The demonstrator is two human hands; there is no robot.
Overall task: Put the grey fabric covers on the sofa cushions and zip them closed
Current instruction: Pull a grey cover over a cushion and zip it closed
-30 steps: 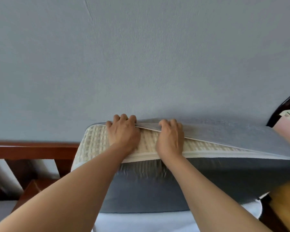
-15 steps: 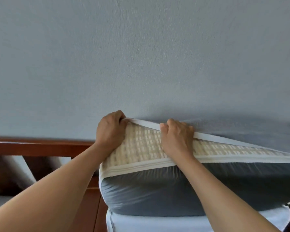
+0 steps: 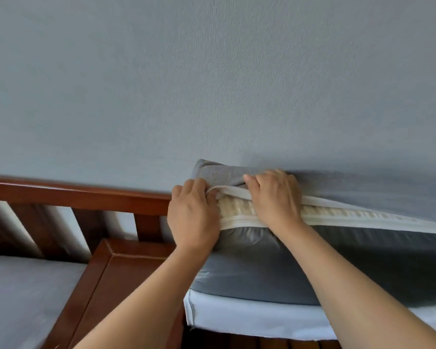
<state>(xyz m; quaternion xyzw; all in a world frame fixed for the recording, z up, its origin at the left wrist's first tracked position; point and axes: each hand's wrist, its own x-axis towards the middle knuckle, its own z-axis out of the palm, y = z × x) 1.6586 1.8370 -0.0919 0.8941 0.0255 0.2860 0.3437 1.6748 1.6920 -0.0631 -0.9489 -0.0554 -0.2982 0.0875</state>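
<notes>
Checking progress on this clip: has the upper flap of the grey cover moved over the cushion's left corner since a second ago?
Yes. The grey cover now wraps the corner by the wooden rail, which was bare cream foam earlier; both hands grip its edge.

Single head-worn wide-angle view, looking forward and slightly down along both forearms, which enter from the bottom edge and run up toward mid-frame. Close range: the left hand point(image 3: 193, 215) and right hand point(image 3: 275, 197) sit just right of centre at the cushion point(image 3: 363, 260), whose right end runs out of frame, and a grey wall point(image 3: 212, 84) directly ahead fills the whole upper half. The wooden sofa frame point(image 3: 73, 195) crosses the lower left and the frame is tilted, straight edges bowing toward the borders; no second view to share the scene with.
</notes>
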